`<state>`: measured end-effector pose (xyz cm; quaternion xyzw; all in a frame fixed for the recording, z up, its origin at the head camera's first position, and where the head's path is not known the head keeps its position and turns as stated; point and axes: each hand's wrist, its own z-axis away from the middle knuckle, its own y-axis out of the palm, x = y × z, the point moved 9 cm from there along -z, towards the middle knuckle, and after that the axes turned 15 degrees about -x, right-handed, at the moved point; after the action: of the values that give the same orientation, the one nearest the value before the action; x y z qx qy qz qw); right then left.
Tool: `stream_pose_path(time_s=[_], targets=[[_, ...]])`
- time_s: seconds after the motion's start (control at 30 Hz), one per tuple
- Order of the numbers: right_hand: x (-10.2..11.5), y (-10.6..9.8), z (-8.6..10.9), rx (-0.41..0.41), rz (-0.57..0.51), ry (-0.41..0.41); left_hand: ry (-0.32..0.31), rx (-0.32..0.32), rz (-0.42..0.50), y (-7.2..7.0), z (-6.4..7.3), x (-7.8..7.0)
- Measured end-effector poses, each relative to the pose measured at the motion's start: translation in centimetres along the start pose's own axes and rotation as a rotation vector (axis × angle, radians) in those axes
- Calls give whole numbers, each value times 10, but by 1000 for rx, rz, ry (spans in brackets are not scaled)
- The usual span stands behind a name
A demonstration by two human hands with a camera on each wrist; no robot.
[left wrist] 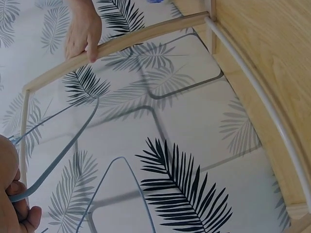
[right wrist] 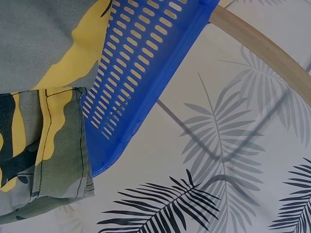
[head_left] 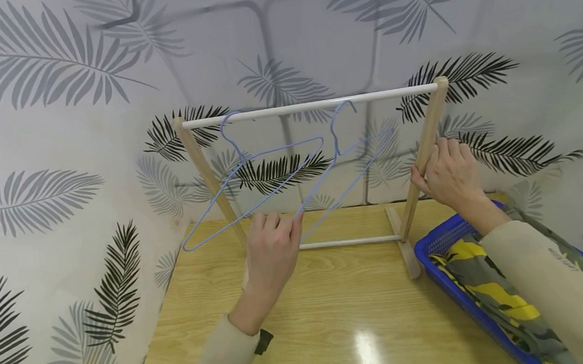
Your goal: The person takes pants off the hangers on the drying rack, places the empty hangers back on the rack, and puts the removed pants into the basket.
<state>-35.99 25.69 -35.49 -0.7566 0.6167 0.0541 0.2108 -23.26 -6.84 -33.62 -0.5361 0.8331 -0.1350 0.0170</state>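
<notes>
A small wooden clothes rack (head_left: 311,106) with a white top rail stands on the table. Two blue wire hangers hang from that rail. My left hand (head_left: 273,246) grips the lower left corner of the right-hand hanger (head_left: 338,153), which is tilted; the left wrist view shows the wire (left wrist: 63,158) running into the curled fingers. Beside it, the left-hand hanger (head_left: 244,160) hangs untouched. My right hand (head_left: 447,172) holds the rack's right post (head_left: 428,128) around mid-height, thumb on the near side. The right wrist view does not show that hand.
At the right of the table (head_left: 307,318) sits a blue perforated basket (head_left: 433,259) containing camouflage cloth (head_left: 506,302) in yellow, grey and green. It lies close to the rack's right foot (head_left: 406,258). Behind the rack is a wall (head_left: 113,133) with a leaf pattern.
</notes>
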Motion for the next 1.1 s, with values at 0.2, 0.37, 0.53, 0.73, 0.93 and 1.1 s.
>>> stream_pose_path(time_s=[0.2,0.37,0.53,0.73,0.93,1.1], targets=[[1,1,0,5,6,-9,3,-12,-4,9,-15,3],[2,1,-1,9,9,-14,28,-10,-44,19,-21,6],[2,0,-1,-4,14,-14,33,6,-60,30,-24,9],[1,3,-1,25,20,-15,72,29,-123,41,-20,11],[1,2,0,2,7,7,106,21,-146,47,-15,8],[1,1,1,4,21,0,96,-2,-119,50,-12,9]])
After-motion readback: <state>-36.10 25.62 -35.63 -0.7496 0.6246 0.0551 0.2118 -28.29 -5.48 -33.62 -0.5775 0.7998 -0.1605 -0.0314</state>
